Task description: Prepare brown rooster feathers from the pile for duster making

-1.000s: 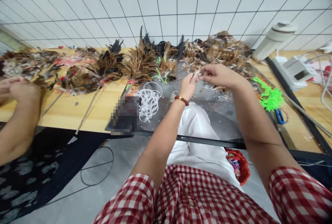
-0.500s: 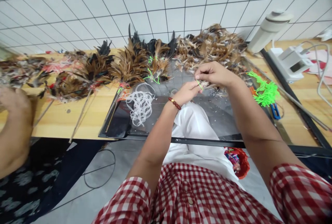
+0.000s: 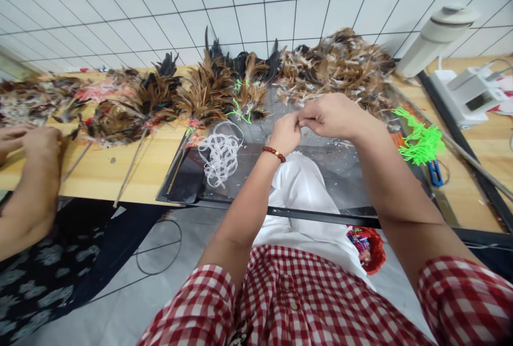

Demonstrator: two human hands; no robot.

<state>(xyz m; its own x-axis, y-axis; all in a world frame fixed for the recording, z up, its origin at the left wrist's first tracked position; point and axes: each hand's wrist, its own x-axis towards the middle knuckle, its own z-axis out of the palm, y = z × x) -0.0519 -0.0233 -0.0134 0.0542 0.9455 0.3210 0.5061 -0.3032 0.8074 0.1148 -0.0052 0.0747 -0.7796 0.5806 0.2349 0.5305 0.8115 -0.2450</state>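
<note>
My left hand, a red bead bracelet at its wrist, is closed above the dark glass panel. Pressed close against it is my right hand, its thumb and fingers in a pinch. Whatever is between them is hidden by the fingers. A heap of brown feathers lies just beyond the right hand. To the left, a small feather bunch has bright green string on it. A tangle of clear plastic strip rests on the panel's left part.
Green strings and a blue tool lie at right, near a white bottle and power strip. More feather bunches and thin sticks line the left. A co-worker's arm reaches in there. A red basket is below.
My hands have come closer together, and the left has turned so its fingers are bent in. The green string seen at them before is now hidden. The co-worker's hands moved onto the table.
</note>
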